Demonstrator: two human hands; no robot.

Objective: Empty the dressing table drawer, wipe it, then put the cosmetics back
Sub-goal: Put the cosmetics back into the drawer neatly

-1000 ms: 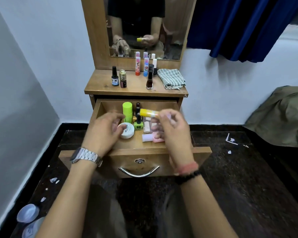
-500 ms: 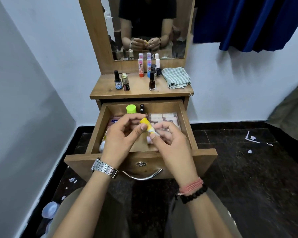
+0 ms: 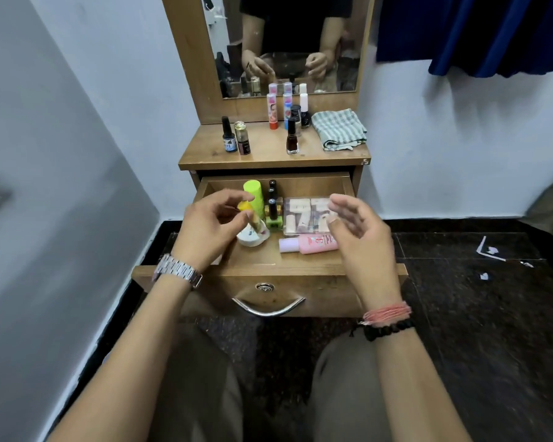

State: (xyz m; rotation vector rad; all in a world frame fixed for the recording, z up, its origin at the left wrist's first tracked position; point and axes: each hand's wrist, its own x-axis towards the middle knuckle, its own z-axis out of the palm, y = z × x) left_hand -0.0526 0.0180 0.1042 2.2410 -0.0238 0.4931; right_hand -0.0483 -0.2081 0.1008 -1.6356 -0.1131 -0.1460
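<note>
- I read it as mid-emptying: drawer (image 3: 304,269) half full, several bottles (image 3: 292,137) on tabletop (image 3: 268,153).
- Left hand (image 3: 205,229) fingers pinch yellow tube (image 3: 246,208); right hand (image 3: 353,223) relaxed, empty.
- Cloth (image 3: 339,129) lies folded; wipe & refill left.

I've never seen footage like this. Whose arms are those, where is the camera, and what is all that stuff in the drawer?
There is no machine here: a person wears a wide-angle camera on the head, looking forward and down, so you see their own two arms. The mirror shows their reflection.

They sit before a small wooden dressing table with its drawer pulled open. The left hand, with the wristwatch, pinches a small yellow tube. The right hand, with the bracelets, is open and holds nothing.

In the drawer lie a lime green tube, a green nail polish bottle, a white round jar, a clear box of pale pieces and a pink bottle on its side.

On the tabletop stand several small bottles, with a folded checked cloth at the right.
</note>
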